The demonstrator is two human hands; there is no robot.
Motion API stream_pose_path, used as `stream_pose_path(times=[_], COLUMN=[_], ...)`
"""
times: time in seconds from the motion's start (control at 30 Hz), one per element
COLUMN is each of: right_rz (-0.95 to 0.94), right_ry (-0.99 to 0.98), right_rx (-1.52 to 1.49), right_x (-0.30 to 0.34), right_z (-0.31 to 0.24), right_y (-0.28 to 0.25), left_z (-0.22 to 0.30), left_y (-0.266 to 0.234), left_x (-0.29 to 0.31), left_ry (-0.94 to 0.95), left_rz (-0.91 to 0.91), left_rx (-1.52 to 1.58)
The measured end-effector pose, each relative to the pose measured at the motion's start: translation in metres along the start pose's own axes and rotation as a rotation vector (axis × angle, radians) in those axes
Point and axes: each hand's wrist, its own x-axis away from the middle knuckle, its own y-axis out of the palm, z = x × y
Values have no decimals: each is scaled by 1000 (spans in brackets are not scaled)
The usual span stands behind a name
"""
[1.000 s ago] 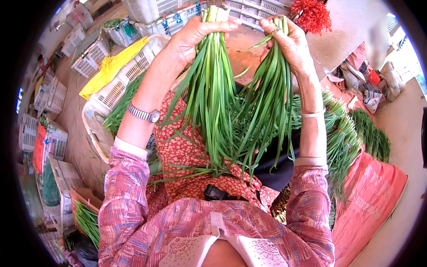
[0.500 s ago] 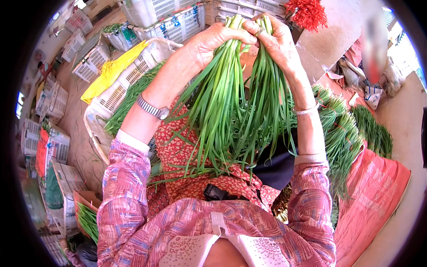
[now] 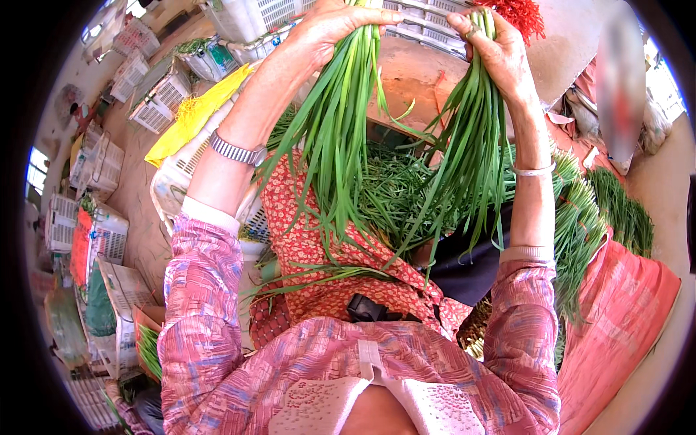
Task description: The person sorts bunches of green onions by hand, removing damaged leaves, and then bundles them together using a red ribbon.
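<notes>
My left hand (image 3: 330,27), with a metal watch at the wrist, grips a thick bunch of garlic chives (image 3: 337,138) by the pale stem ends. The green leaves hang down toward my lap. Higher on the right, my right hand (image 3: 505,61) is closed round a second, thinner bunch of chives (image 3: 470,138), which also droops. A wide gap separates the two bunches. Below and between them lies a heap of loose chives (image 3: 395,185), next to the red flowered apron (image 3: 297,235) on my lap. A few loose leaves (image 3: 333,272) rest across the apron.
Tied chive bundles (image 3: 578,210) are stacked at right beside a red sheet (image 3: 616,312). At left stands a white crate (image 3: 163,199) with a yellow cloth (image 3: 192,119) over its rim. More crates (image 3: 98,163) line the far left. A red tuft of strips (image 3: 516,18) hangs at the top.
My hands, close together before, have moved apart: the left hand leftward and up, the right hand rightward. The chives have separated into two distinct bunches, showing the loose heap between them.
</notes>
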Motion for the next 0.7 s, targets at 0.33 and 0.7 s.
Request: stream_pose_path(times=[0.33,0.7], right_rz=[-119,-359], right_ry=[-147,-85], right_rx=[-398,-691], right_x=[-38,-62], right_z=[-53,-43], right_y=[50,101], left_z=[-21,-24], left_y=[5,-15], left_x=[-23,4], left_ry=[-128,-124], left_rz=[-204,-284], left_rx=[705,850])
